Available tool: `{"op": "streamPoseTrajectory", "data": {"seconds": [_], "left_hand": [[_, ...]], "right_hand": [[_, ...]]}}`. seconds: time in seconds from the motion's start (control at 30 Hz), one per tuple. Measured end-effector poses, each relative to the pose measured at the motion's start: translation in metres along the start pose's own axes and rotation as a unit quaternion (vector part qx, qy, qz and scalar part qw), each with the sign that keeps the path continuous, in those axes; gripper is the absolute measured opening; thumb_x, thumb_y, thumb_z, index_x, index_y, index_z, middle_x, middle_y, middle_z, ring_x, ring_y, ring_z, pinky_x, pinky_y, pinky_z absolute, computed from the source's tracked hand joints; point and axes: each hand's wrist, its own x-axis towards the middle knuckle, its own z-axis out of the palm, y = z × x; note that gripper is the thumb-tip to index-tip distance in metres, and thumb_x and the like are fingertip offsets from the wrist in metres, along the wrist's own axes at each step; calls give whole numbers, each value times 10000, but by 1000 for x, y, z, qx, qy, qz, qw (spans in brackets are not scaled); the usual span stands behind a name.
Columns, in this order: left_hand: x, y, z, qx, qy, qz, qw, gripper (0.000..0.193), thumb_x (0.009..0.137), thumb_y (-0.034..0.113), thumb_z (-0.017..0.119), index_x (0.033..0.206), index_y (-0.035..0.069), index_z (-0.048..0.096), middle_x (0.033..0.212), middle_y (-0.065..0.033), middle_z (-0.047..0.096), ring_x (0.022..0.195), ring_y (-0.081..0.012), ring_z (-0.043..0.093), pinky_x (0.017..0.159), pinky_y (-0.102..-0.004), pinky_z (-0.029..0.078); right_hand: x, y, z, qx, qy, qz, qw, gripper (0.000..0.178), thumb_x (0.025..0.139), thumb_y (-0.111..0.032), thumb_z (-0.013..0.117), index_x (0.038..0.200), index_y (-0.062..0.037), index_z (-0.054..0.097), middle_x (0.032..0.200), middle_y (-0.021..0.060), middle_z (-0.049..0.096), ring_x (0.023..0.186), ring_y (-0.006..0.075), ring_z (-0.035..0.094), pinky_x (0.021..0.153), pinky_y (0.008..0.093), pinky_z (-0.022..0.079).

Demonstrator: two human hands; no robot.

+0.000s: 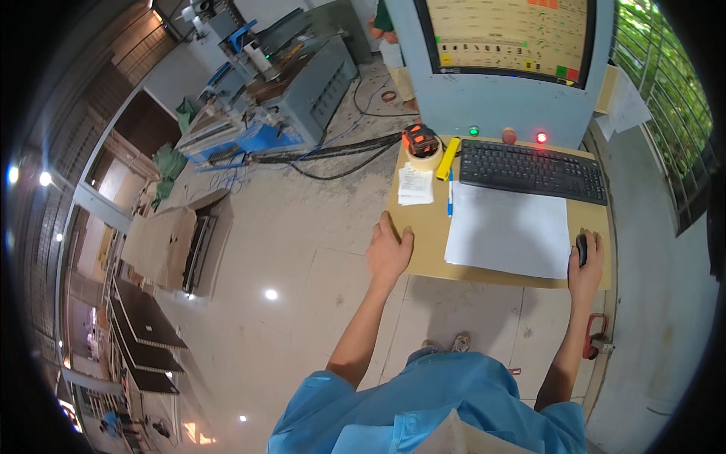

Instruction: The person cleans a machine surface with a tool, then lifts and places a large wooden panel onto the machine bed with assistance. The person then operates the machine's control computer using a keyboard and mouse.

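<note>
My right hand (pixel 587 272) rests over a black computer mouse (pixel 581 250) at the right side of the tan desk board (pixel 423 261). My left hand (pixel 389 251) lies on the board's left edge, fingers apart, with nothing in it. Between my hands lie white paper sheets (pixel 508 231), with a black keyboard (pixel 529 170) just beyond them. Left of the keyboard are a blue-and-white pen (pixel 450 197), a long narrow yellow object (pixel 448 159) and a small printed slip (pixel 416 187). An orange-and-black tape measure (pixel 420 141) sits on a tape roll (pixel 428 163).
A lit monitor (pixel 510 34) is set in a blue-grey cabinet (pixel 454 106) with a red lamp (pixel 541 138) and a green lamp (pixel 474 131). Black cables (pixel 333 155) run across the floor to a machine (pixel 287 98). Another person (pixel 395 53) stands behind the cabinet's left side.
</note>
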Motion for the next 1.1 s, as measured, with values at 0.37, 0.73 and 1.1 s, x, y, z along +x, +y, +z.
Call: {"op": "streamPoseTrajectory", "data": {"seconds": [0.37,0.73,1.1], "left_hand": [[5,-4,12,-32,26,27,999,682,925,401,626,1461,26,432,1289,-257,600,1095,-444,641,904,-518,525],[0,2,0,9,12,22,1000,698,934,423,597,1491,56,390,1329,-230,582,1100,-432,646,906,-509,526],[1,-1,1,2,7,29,1000,706,935,430,594,1484,35,391,1298,-254,588,1066,-444,656,892,-523,528]], "right_hand": [[-4,4,3,15,34,16,999,418,863,-118,680,1280,-135,664,1430,238,530,1258,422,550,1041,455,475],[-5,-8,-5,40,3,-29,999,409,845,-126,704,1252,-155,688,1422,218,543,1247,401,566,1032,440,486],[-6,-5,-7,42,-2,-43,998,398,855,-141,702,1253,-133,684,1417,234,543,1251,415,566,1033,449,483]]}}
